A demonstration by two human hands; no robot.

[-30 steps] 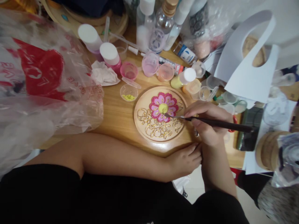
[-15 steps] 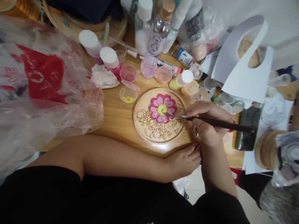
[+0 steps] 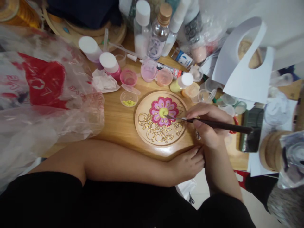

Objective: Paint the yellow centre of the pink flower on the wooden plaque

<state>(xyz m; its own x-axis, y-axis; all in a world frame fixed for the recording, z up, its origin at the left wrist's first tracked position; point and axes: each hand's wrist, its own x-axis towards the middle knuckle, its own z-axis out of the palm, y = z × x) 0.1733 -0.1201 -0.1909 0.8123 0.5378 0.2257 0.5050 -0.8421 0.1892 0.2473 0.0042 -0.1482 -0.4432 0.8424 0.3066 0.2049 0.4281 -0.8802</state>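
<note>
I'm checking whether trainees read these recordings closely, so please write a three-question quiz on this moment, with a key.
1. Which hand holds the dark-handled tool?
2. True or false: the flower on the round board has a yellow centre.
3. The clear cup at the board's upper left contains something: a) blue, b) yellow, c) black.

Key:
1. The right hand.
2. True.
3. b.

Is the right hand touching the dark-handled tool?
Touching: the head view shows the right hand gripping the dark-handled tool by its handle.
</note>
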